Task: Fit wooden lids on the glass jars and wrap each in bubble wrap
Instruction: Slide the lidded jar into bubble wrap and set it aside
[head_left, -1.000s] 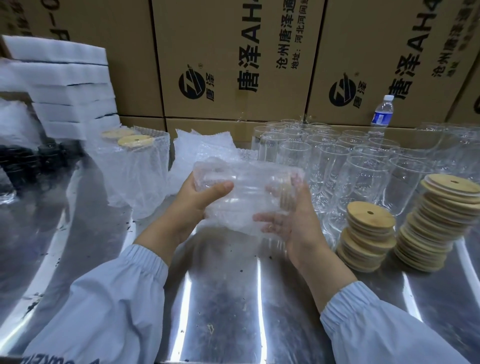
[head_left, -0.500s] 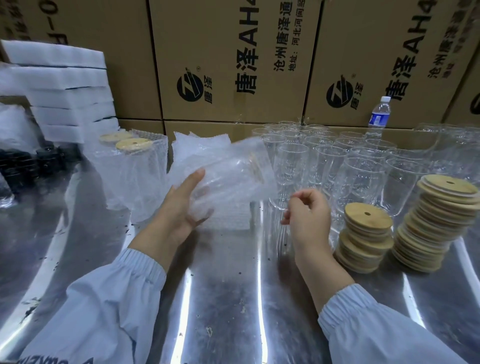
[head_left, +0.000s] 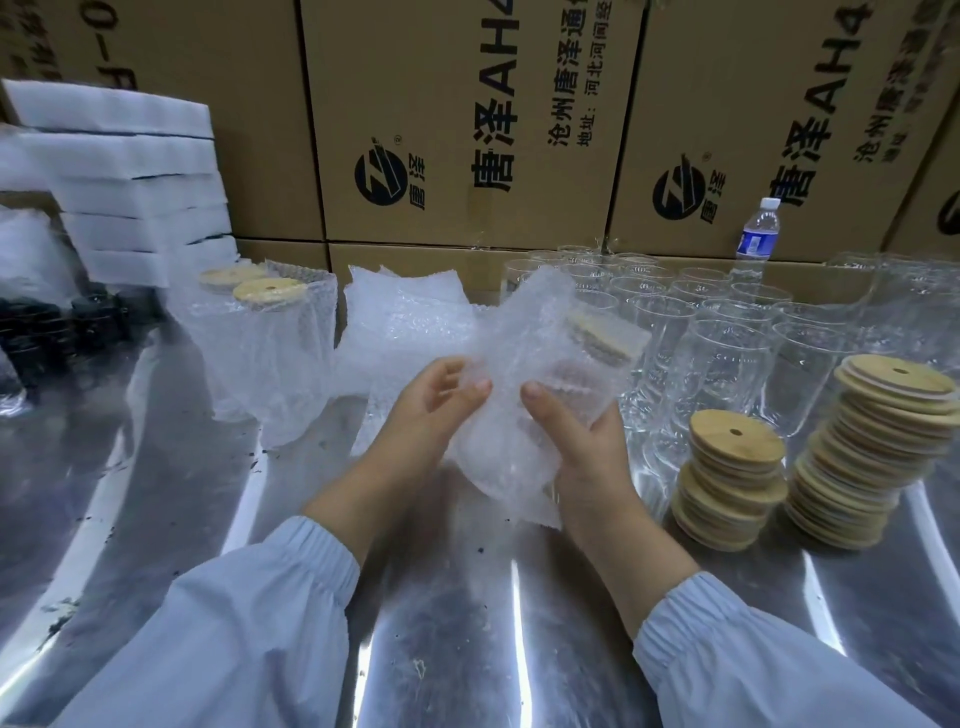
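Held item: one wrapped jar (head_left: 550, 374), tilted, its wooden lid (head_left: 597, 336) pointing up and right. You hold it above the surface (head_left: 467, 639), in front of the bare glass jars (head_left: 727, 332).
Your left hand (head_left: 436, 410): thumb and curled fingers pinch the wrap's left edge.
Your right hand (head_left: 584, 441): curled round the jar's lower end, thumb on front.
Far left: two finished wrapped jars (head_left: 260, 358), upright.
Right: two lid stacks (head_left: 727, 478), side by side.
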